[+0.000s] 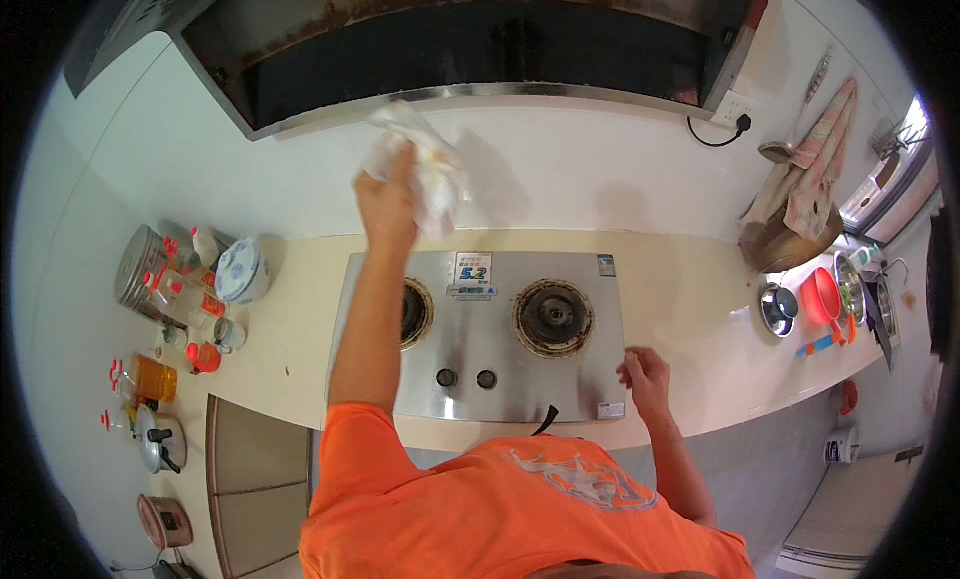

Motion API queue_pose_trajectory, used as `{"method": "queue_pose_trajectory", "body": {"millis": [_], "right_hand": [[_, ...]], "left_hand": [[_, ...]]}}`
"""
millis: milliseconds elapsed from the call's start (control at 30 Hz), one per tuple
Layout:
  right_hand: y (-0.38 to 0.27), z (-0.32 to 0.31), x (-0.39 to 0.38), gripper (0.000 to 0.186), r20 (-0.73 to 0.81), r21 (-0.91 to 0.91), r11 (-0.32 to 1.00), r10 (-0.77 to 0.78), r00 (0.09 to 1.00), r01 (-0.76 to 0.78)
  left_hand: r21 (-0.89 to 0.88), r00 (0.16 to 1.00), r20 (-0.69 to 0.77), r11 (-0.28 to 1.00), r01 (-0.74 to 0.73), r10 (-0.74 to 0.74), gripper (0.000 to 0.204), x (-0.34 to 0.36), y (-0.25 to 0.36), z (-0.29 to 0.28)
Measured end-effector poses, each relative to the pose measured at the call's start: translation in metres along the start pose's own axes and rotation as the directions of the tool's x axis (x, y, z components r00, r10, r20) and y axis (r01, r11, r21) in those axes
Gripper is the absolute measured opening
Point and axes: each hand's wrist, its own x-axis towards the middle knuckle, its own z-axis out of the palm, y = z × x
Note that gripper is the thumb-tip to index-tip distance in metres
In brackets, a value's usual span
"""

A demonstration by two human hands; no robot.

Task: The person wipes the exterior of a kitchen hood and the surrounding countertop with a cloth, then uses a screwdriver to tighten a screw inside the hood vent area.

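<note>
White cloth [418, 169] gripped in left hand [388, 201] against wall; right hand [646, 375] open on steel stove [480, 334] by white corner label [611, 410].

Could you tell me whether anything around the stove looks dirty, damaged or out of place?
The hood's underside shows brown, rust-like grime along its top edge, and the right burner has a dark, burnt-looking ring. Nothing looks spilled.

Oil bottle [155, 378], red cup [826, 295], hanging towel [822, 164], pressure cooker [160, 439]
</note>
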Motion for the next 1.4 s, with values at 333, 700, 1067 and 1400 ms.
{"method": "queue_pose_trajectory", "body": {"millis": [333,700,1067,1400], "right_hand": [[-0.061,0.074,0.035,0.057,0.488,0.751,0.567,-0.134,0.863,-0.337],[-0.044,0.043,0.021,0.052,0.386,0.578,0.767,0.042,0.922,-0.277],[-0.013,0.028,0.002,0.038,0.109,0.239,0.971,0.0,0.994,-0.026],[-0.017,-0.004,-0.003,0.028,0.049,0.687,0.716,-0.215,0.975,0.123]], "left_hand": [[-0.104,0.576,0.507,0.618,0.779,-0.641,0.033,-0.183,-0.051,0.028],[0.192,0.768,0.373,0.853,0.485,-0.521,0.024,-0.22,-0.079,-0.005],[0.366,0.818,0.367,0.877,0.311,-0.444,0.027,-0.249,-0.083,0.008],[0.444,0.809,0.427,0.873,0.202,-0.404,0.026,-0.271,-0.077,0.047]]}}
